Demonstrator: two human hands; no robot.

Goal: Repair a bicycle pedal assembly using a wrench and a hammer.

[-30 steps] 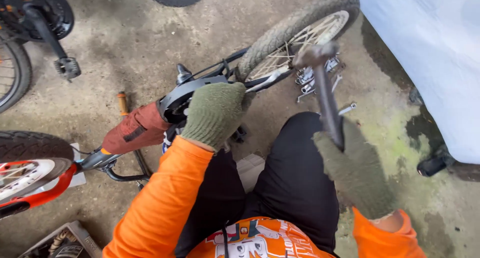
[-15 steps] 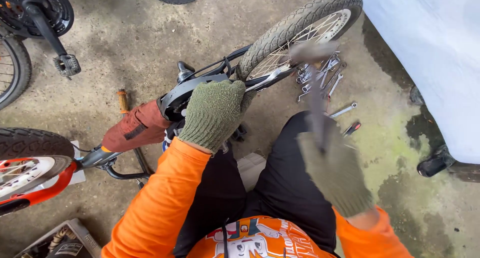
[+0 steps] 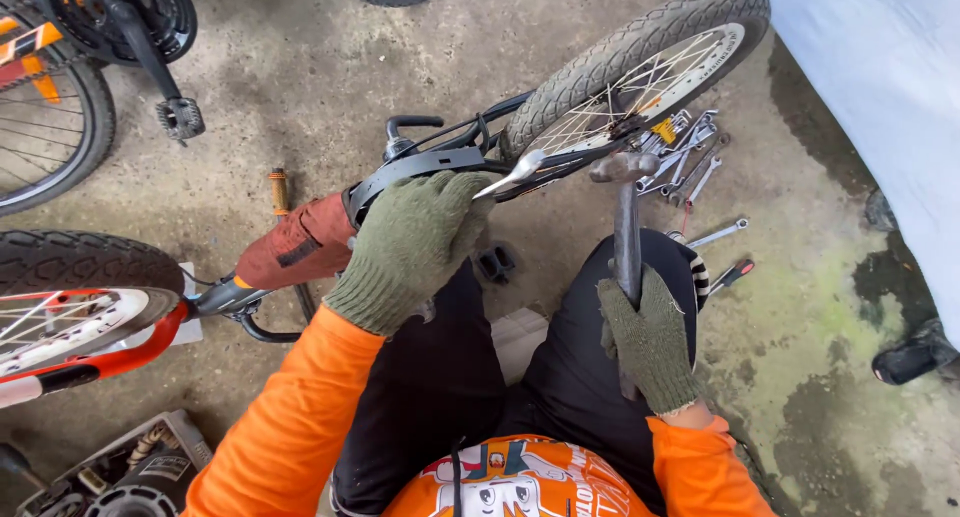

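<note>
My right hand (image 3: pixel 652 339), in a green knit glove, grips the handle of a grey metal hammer (image 3: pixel 625 212). Its head sits low against the frame of a small bicycle, close to the rear wheel (image 3: pixel 640 62). My left hand (image 3: pixel 410 245), also gloved, is closed on a silver flat tool (image 3: pixel 510 175) that points toward the hammer head, and it rests on the bicycle frame beside the reddish-brown saddle (image 3: pixel 298 245). The bicycle lies on its side across my black-trousered knees. Orange sleeves cover both arms.
Several spanners (image 3: pixel 688 162) lie on the concrete by the rear wheel. Another bicycle's wheel and pedal (image 3: pixel 180 117) stand at top left, a red-rimmed wheel (image 3: pixel 70 322) at left. A white sheet (image 3: pixel 880 97) fills the right. A box of parts (image 3: pixel 110 472) sits bottom left.
My right hand has swung the hammer down and to the left, from raised over the spanners to its head by the bicycle frame. The left hand has stayed in place.
</note>
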